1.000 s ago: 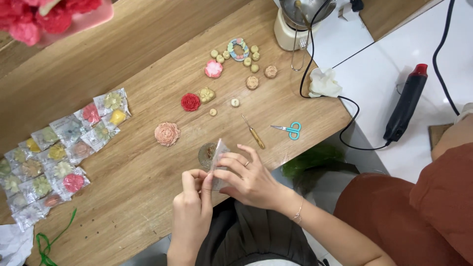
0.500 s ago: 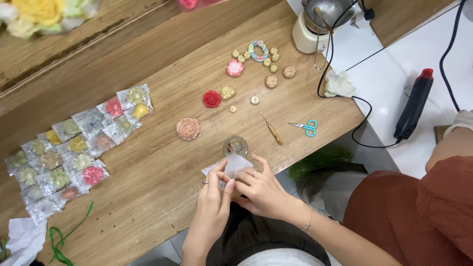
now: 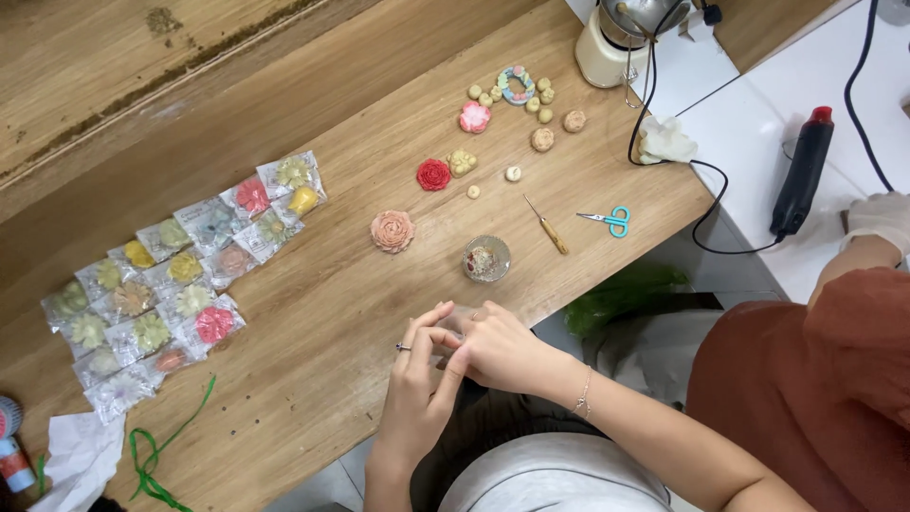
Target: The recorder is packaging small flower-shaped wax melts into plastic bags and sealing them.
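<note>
Both hands meet at the near edge of the worktop: the left hand, a ring on one finger, and the right hand, a thin bracelet at its wrist, pinch a small clear bag between their fingertips, just above the wood; what the bag holds cannot be made out. The worktop is pale, strongly grained timber planks, with a rougher, stained board along the far side. Just beyond the hands stands a small round glass dish with reddish bits inside. To its left lies a peach rose, moulded and matte; farther off sit a red rose, a pink flower, a pastel ring and several beige balls. A wooden-handled awl and teal scissors lie to the right of the dish. Well to the left, rows of glossy packets, each with a small coloured flower, overlap on the wood, and a green ribbon curls near the edge. At the far right a white counter carries a black glue gun with a red tip, its cable looping over the worktop's corner towards a cream appliance. Another person's rust sleeve and gloved hand show at the right.
</note>
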